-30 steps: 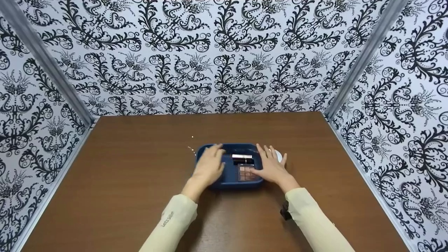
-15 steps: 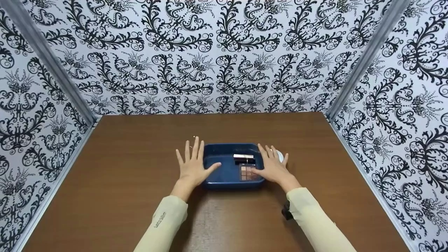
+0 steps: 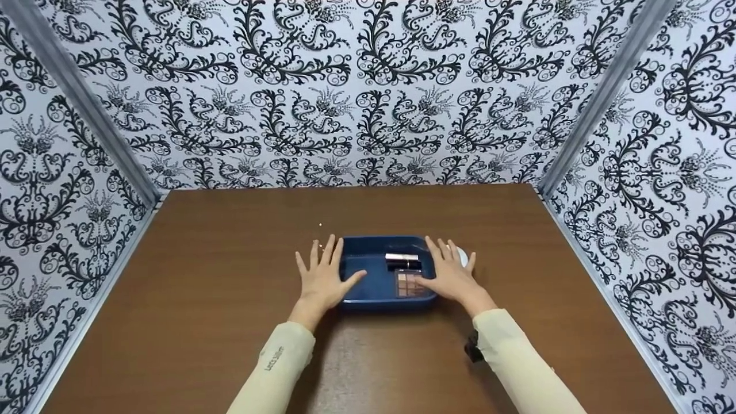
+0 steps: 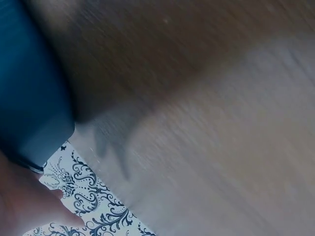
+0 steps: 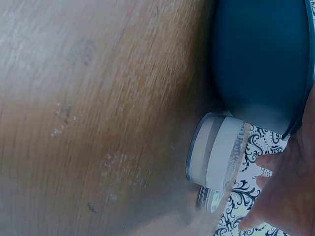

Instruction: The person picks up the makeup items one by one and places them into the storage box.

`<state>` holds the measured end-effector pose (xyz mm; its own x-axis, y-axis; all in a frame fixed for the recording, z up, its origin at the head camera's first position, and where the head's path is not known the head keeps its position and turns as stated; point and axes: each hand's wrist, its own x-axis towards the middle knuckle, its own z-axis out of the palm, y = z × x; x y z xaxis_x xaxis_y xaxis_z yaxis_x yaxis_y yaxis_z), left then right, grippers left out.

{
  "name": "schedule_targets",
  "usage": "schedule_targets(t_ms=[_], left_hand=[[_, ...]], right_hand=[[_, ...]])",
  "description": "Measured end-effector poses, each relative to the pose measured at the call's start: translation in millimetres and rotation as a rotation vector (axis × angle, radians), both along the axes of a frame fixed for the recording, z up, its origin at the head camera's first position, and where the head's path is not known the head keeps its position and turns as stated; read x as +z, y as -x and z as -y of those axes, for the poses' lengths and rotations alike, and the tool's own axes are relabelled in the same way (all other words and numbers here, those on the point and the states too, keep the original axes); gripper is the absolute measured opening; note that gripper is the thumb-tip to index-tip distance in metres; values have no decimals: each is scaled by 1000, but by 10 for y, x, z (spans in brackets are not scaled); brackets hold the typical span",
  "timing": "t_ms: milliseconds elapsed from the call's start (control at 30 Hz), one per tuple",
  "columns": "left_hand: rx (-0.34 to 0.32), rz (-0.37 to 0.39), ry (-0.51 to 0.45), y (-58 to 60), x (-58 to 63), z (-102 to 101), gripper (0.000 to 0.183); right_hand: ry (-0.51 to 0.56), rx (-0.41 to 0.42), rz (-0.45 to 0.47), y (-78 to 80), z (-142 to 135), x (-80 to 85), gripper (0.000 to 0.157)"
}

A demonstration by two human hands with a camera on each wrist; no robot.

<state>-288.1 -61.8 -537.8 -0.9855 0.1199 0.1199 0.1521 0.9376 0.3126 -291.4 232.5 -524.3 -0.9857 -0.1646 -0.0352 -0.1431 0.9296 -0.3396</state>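
Note:
A blue tray (image 3: 386,304) with raised sides stands on the wooden table. My left hand (image 3: 322,283), fingers spread, lies along its left side with the thumb over the rim. Opposite it, my right hand (image 3: 452,277) is spread at the right side, its thumb overlapping an eyeshadow palette (image 3: 406,285) inside. Behind the palette lie a tube with a silvery top (image 3: 401,257) and a black tube (image 3: 397,265), side by side. Just outside the tray, partly hidden by the right fingers in the head view, is a round white jar (image 5: 221,152).
The wooden table (image 3: 230,299) is enclosed by patterned black-and-white walls (image 3: 310,115) at the back and sides. Tiny pale specks show on the table beyond the left fingers. A dark object (image 3: 474,348) shows under the right sleeve.
My left hand has moved out from over the tray, swung left with fingers spreading, then come back right against its left side. The right hand and the tray's contents have hardly moved.

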Motion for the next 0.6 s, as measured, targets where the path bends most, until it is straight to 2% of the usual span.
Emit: schedule_targets(t_ms=[367, 600], left_hand=[[16, -22, 36, -20, 4, 11, 95], [-6, -27, 57, -25, 45, 5, 95]], right_hand=[[-9, 28, -1, 21, 16, 39, 102], [-16, 21, -6, 11, -16, 12, 101]])
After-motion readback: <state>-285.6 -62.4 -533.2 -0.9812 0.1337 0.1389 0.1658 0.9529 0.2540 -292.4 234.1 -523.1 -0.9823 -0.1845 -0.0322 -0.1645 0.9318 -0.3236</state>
